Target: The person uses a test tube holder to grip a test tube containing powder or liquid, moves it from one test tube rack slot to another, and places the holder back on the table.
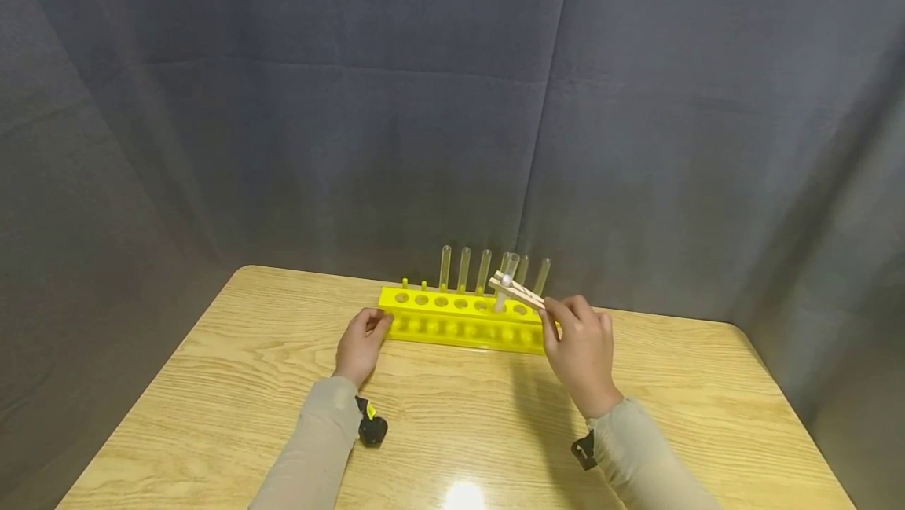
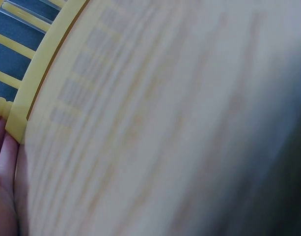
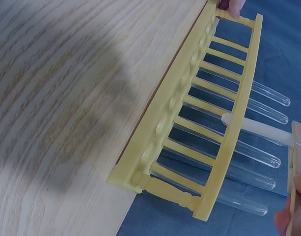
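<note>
A yellow test tube rack [image 1: 431, 311] stands on the table. My left hand [image 1: 358, 349] holds its left end, thumb and fingers at the end post; in the left wrist view its fingers [image 2: 8, 157] show at the rack's corner. My right hand [image 1: 583, 345] grips a wooden test tube clamp [image 1: 521, 294] above the rack's right part. The clamp's jaws hold a test tube [image 1: 500, 305] with white contents, slightly tilted. In the right wrist view the tube's rounded bottom [image 3: 227, 118] pokes just through a hole in the upper plate, well above the base.
Several clear test tubes [image 1: 464, 266] stand upside down on pegs along the rack's back. Two bare pegs [image 1: 405, 283] show at the left. A dark grey curtain [image 1: 339, 141] hangs behind the wooden table [image 1: 452, 400].
</note>
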